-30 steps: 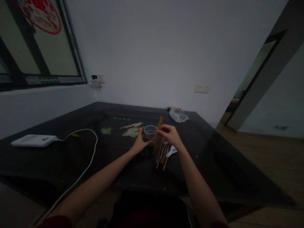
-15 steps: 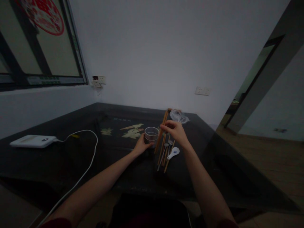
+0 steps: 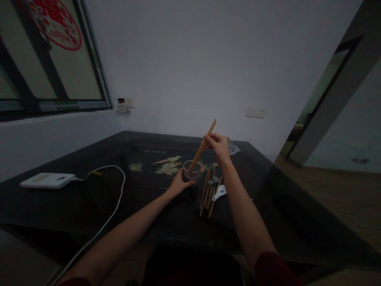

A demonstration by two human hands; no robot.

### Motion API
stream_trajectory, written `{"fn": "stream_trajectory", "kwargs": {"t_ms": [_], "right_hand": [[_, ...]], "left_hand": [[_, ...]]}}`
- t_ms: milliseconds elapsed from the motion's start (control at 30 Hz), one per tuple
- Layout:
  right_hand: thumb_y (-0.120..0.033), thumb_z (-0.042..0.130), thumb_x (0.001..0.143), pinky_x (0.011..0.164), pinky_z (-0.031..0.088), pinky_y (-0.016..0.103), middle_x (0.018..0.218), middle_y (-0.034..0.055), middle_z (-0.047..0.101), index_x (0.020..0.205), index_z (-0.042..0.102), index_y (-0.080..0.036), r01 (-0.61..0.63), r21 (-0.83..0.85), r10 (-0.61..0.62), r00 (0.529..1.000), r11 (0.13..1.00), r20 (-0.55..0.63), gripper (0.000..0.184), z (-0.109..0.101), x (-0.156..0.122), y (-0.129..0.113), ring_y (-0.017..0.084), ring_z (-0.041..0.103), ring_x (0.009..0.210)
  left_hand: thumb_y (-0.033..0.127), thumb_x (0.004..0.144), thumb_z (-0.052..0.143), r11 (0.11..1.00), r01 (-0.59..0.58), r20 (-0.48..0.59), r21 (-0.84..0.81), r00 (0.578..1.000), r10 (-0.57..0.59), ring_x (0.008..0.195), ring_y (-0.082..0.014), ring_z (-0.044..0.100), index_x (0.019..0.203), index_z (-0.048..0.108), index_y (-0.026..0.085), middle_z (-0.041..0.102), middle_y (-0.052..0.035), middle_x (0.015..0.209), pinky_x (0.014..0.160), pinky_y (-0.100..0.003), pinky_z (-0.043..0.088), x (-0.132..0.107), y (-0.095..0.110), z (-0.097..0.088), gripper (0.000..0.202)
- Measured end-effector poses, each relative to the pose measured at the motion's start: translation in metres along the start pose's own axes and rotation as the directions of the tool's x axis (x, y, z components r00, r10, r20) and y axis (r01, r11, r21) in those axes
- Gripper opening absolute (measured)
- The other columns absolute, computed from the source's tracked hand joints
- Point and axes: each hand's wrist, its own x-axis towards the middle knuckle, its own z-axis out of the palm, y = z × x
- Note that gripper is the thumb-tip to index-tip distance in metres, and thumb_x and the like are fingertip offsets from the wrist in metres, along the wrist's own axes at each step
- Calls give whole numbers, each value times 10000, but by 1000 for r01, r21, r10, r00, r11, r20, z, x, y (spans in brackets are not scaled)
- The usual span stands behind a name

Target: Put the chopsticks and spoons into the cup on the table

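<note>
My left hand (image 3: 179, 184) is closed around the side of a round, clear-looking cup (image 3: 192, 173) that stands upright on the dark table. Between the thumb and fingers of my right hand (image 3: 218, 145) is a pair of wooden chopsticks (image 3: 203, 144), tilted, their lower ends inside the cup. Just right of the cup lie several more chopsticks (image 3: 204, 190), metal spoons (image 3: 210, 183) and a white soup spoon (image 3: 220, 192) with a blue mark. My right forearm passes close beside this pile.
A white power bank (image 3: 47, 180) with a white cable (image 3: 119, 190) lies on the left of the dark table (image 3: 143, 210). Crumpled clear plastic (image 3: 233, 149) sits at the back, partly behind my right hand. Wall sockets (image 3: 255, 112) are beyond the table.
My right hand has lifted the chopsticks from beside the cup and moved them up and left, so their lower ends are now in it. My left hand stays on the cup.
</note>
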Motion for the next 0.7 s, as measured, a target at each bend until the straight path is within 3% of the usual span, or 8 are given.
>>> {"fn": "stream_trajectory", "kwargs": {"t_ms": [267,367,533,700], "right_hand": [[-450,708,655,491,540,221,650,1,638,753,613,-154,55,100,-33,977,993,-212,326,-5,0,10,132,627,587],[-454,708,650,488,545,226,638,8,639,728,613,-150,39,18,-36,989,999,-142,328,-2,-2,16,136,626,582],[-461,721,625,465,547,257,615,27,644,694,623,-138,-86,-169,96,994,982,52,344,16,-9,36,158,624,538],[-410,703,665,473,544,267,602,39,659,680,624,-139,-137,-265,175,977,955,123,282,21,-13,49,167,625,510]], "left_hand": [[289,602,785,1000,-10,9,16,1000,10,1098,-256,568,1164,451,133,582,-151,1197,970,-409,424,2,-5,-1,672],[305,591,794,999,1,-6,51,1000,0,1122,-265,553,1176,462,147,576,-143,1212,991,-419,403,2,-7,-2,691],[306,594,790,999,-21,21,25,1000,20,1108,-261,562,1184,459,148,587,-140,1199,988,-423,405,4,-8,-2,694],[288,580,799,1000,1,15,3,1000,-1,1107,-263,563,1186,468,136,579,-151,1210,983,-413,411,3,-4,-1,707]]}}
